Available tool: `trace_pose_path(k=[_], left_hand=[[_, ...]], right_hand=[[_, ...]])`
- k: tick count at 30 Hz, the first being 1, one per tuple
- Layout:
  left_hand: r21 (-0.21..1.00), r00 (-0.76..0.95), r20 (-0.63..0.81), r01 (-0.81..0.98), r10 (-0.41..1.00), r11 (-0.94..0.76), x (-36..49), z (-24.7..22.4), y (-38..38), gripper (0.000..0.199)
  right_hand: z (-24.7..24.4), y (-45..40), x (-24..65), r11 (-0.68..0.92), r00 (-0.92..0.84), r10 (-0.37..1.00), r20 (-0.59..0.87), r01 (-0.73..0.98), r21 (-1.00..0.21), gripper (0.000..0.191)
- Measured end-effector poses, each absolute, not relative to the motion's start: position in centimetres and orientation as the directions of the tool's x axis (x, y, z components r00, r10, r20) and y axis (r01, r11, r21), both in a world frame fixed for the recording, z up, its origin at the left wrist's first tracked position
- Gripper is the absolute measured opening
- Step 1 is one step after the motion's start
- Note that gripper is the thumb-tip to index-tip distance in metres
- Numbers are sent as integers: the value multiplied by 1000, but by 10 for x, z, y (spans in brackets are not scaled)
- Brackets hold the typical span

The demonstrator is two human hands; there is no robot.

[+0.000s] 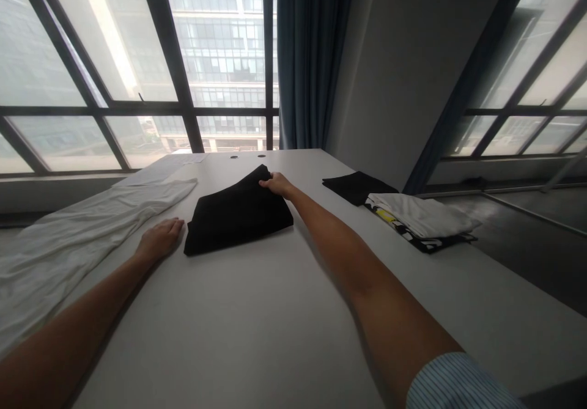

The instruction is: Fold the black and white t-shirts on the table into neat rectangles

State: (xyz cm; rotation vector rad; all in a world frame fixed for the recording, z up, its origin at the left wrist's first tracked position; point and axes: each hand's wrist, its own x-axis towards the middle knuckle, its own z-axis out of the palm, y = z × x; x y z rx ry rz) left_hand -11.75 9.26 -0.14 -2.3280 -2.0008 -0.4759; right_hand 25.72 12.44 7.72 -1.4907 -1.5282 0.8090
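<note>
A folded black cloth lies on the white table in the middle of the view, its far right corner raised. That corner is pinched between the thumb and fingers of my right hand. Just left of the cloth, my left hand rests flat on the tabletop, fingers stretched toward the cloth's left edge, with nothing visible in it.
A rumpled white cloth spreads over the table's left side. To the right lie another folded black cloth and a stack topped by a folded white cloth. Windows and a blue curtain stand behind the table.
</note>
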Motion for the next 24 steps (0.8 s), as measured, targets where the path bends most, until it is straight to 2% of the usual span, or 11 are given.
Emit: trace_pose_path(k=[4,11,15,18,24], left_hand=[[196,115,245,967,963,-165,-115,-2,90,46],[68,204,248,971,947,-228,-116,-5,86,54],[8,246,278,966,929,-258,-120,-12,91,50],[13,234,296,968,926,-249,-124,-17,96,50],[19,217,299,972,929,-233,-131,-22,99,61]], right_hand=[[90,113,276,110,169,957,234,537,-836,37],[119,108,312,219,352,829,435,512,-831,32],[143,124,331,289,410,754,513,493,-820,30],[164,143,351,329,440,694,570,510,-795,33],[198,170,418,344,531,575,622,533,-773,34]])
